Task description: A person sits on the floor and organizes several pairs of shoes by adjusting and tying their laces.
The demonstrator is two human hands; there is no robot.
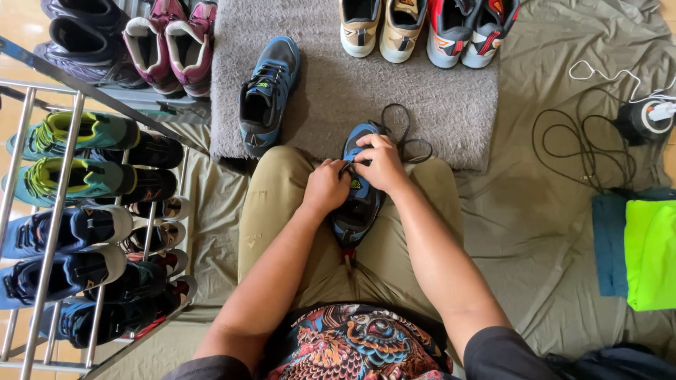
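Observation:
A blue and black sneaker (pixel 358 207) lies between my knees, toe pointing away from me onto a grey rug (pixel 422 98). My left hand (pixel 325 186) and my right hand (pixel 380 163) meet over its tongue, both pinching the black lace (pixel 401 130), which loops out onto the rug beyond the toe. The matching blue sneaker (pixel 267 95) stands on the rug to the left, laces loose, untouched by either hand.
A metal shoe rack (pixel 49 239) with several pairs fills the left side. More sneakers line the rug's far edge (pixel 422 28). On the olive floor sheet (pixel 535 232) at right lie a black cable, a small device (pixel 644 119) and folded green and teal cloth (pixel 648 253).

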